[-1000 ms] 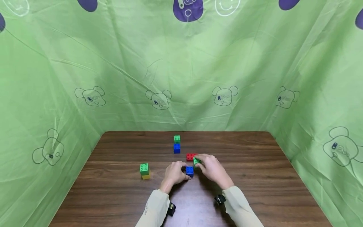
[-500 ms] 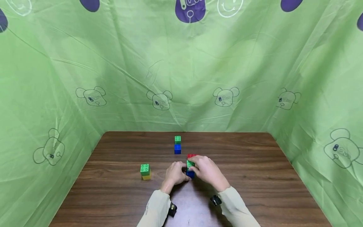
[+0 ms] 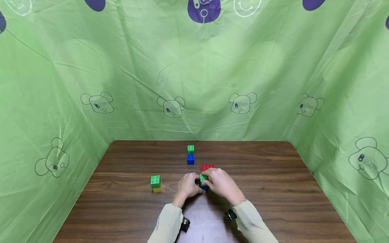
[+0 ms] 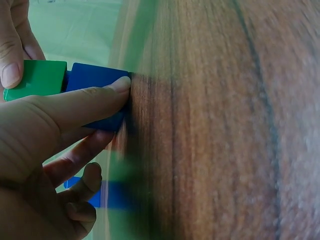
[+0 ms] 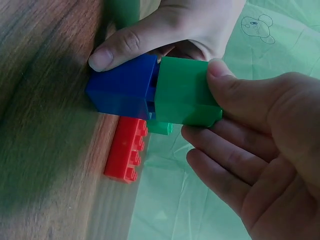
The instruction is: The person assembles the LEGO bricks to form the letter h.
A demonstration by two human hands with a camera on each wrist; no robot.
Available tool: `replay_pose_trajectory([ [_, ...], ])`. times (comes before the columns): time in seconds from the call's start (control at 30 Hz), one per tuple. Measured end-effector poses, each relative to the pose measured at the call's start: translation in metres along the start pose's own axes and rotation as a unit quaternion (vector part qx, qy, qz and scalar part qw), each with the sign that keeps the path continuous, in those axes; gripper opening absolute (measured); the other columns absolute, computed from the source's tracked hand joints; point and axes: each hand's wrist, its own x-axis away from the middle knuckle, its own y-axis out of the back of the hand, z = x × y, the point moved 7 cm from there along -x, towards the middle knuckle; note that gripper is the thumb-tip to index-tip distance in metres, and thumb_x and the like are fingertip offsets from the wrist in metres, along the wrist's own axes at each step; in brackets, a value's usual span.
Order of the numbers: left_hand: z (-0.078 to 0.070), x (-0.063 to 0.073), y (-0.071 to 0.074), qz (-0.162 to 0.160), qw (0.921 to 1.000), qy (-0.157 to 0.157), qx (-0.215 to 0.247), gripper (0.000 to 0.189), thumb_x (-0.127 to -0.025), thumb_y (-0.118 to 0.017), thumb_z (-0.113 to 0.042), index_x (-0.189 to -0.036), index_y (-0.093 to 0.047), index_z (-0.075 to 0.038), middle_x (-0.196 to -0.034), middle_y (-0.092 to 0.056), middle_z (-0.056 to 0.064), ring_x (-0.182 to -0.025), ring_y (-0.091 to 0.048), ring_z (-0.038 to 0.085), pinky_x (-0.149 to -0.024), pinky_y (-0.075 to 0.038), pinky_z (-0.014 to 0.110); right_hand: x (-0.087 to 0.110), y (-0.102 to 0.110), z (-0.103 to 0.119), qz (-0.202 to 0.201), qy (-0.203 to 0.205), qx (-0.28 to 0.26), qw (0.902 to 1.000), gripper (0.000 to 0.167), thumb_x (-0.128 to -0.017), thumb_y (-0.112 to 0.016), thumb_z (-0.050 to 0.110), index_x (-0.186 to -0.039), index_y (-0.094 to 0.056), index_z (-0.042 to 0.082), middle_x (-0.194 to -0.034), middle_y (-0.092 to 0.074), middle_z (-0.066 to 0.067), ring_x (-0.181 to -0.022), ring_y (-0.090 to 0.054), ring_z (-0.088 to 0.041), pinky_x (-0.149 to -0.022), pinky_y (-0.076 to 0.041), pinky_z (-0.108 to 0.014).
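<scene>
My left hand point(image 3: 187, 185) pinches a blue brick point(image 5: 122, 87) standing on the table, its thumb along one side near the tabletop. My right hand point(image 3: 223, 184) grips a green brick point(image 5: 182, 90) between thumb and fingers, right on top of the blue one. In both wrist views a narrow gap with studs shows between the two bricks, so they are not fully pressed together. A red brick point(image 3: 207, 167) with a row of studs lies on the table just beyond the hands, partly hidden by the right hand in the head view.
To the left, a green brick point(image 3: 156, 181) sits on a yellow brick point(image 3: 157, 190). Farther back are another blue brick point(image 3: 190, 159) and green brick point(image 3: 190, 149). The wooden table point(image 3: 273, 189) is enclosed by green cloth point(image 3: 200, 71) on its back and sides.
My right hand has carried the green brick left from beside the blue brick to its top, then slightly down onto it. The left hand has stayed at the blue brick.
</scene>
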Motion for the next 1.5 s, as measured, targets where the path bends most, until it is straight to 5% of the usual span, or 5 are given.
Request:
replay_pose_trajectory([
  [0.2, -0.0008, -0.0006, 0.001, 0.002, 1.0, -0.001, -0.001, 0.032, -0.062, -0.097, -0.029, -0.083, -0.075, -0.021, -0.091, -0.07, -0.001, -0.076, -0.061, 0.016, -0.06, -0.046, 0.036, -0.0008, 0.0012, -0.0007, -0.002, -0.002, 0.006, 1.0, 0.024, -0.084, -0.084, 0.022, -0.104, -0.077, 0.013, -0.095, -0.075, 0.003, -0.081, -0.066, -0.011, -0.069, -0.054, -0.03],
  [0.77, -0.0013, -0.0004, 0.0005, 0.001, 1.0, -0.005, -0.002, 0.033, -0.063, -0.097, -0.029, -0.089, -0.078, -0.021, -0.089, -0.07, -0.001, -0.08, -0.064, 0.019, -0.062, -0.049, 0.037, -0.0028, 0.0012, -0.0028, 0.004, -0.008, 0.008, 0.9999, 0.021, -0.08, -0.087, 0.019, -0.096, -0.077, 0.012, -0.083, -0.073, 0.002, -0.068, -0.056, -0.007, -0.061, -0.049, -0.027],
  [1.5, 0.0002, -0.0016, -0.0018, 0.006, 1.0, 0.007, -0.003, 0.034, -0.063, -0.097, -0.03, -0.09, -0.078, -0.02, -0.09, -0.069, 0.0, -0.075, -0.061, 0.017, -0.059, -0.047, 0.036, -0.0028, -0.0012, -0.0078, 0.009, -0.021, -0.02, 0.9995, 0.017, -0.08, -0.087, 0.018, -0.093, -0.079, 0.012, -0.085, -0.076, 0.0, -0.072, -0.063, -0.007, -0.064, -0.054, -0.028],
])
